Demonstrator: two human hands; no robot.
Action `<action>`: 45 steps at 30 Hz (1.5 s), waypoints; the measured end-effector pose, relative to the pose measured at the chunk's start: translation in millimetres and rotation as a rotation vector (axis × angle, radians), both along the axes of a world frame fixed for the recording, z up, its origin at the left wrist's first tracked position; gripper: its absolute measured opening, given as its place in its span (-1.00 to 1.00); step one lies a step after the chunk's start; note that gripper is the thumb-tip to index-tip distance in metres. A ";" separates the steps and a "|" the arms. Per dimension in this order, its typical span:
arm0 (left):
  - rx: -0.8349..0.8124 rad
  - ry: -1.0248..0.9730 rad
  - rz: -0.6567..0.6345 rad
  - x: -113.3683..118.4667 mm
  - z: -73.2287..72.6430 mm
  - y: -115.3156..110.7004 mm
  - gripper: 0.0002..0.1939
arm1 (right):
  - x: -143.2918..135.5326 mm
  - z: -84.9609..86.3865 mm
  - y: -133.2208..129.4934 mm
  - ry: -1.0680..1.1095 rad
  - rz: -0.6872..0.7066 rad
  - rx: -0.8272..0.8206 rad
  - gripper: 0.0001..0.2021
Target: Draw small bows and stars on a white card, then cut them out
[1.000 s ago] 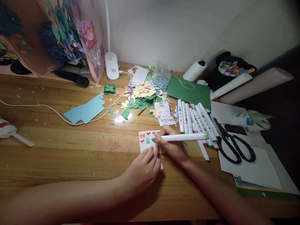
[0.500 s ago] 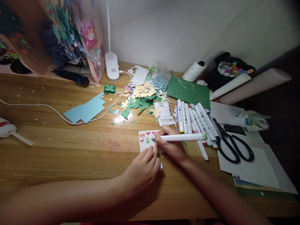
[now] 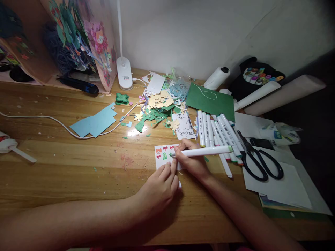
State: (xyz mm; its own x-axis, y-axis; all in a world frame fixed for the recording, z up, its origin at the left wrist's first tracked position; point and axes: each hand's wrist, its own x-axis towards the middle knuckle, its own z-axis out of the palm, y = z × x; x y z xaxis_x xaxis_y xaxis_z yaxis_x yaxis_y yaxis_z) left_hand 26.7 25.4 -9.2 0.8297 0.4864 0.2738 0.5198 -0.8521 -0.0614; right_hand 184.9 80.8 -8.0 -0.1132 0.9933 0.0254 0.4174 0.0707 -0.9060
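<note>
Right hand: you are clamping your right hand [image 3: 192, 161] on a marker [image 3: 206, 151], its tip meeting a green star on the card.
Left hand: your left hand [image 3: 160, 184] is pressing the card, fingers bunched; whether it is gripping the white piece [image 3: 179, 185] beside it, I cannot tell.
Card: the card [image 3: 159, 164] is lying on the table [image 3: 78, 181] beneath your fingers.
Beyond: scraps [image 3: 159, 101] are lying behind the card; scissors [image 3: 258, 162] are resting on paper at right.

Craft corner, probably in a home: a wooden desk [image 3: 62, 181] against a plain wall, with colourful paper scraps [image 3: 162, 104], markers [image 3: 209, 130], black-handled scissors [image 3: 258, 160] and a white lamp base [image 3: 124, 74].
</note>
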 end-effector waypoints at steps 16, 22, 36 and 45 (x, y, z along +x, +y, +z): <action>0.007 -0.016 -0.003 -0.8 0.7 -0.6 -0.73 | -1.1 7.3 -0.5 -0.066 0.053 0.011 -0.71; 0.008 -0.027 -0.014 0.1 2.5 -0.3 -0.76 | 0.6 1.2 -0.3 -0.005 0.024 -0.015 -0.72; -0.023 -0.028 -0.018 0.2 1.9 -0.9 -0.75 | 2.6 -1.5 0.4 -0.031 0.034 0.015 -0.72; -0.013 -0.025 0.001 0.9 2.2 -0.6 -0.74 | 1.9 -0.5 0.1 -0.017 0.029 0.017 -0.72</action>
State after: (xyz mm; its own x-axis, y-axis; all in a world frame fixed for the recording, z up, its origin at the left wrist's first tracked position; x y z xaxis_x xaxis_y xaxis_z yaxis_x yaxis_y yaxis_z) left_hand 27.6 24.9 -7.0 0.8223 0.4906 0.2884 0.5217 -0.8523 -0.0376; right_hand 186.8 80.9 -8.6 -0.1423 0.9890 0.0402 0.4301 0.0983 -0.8974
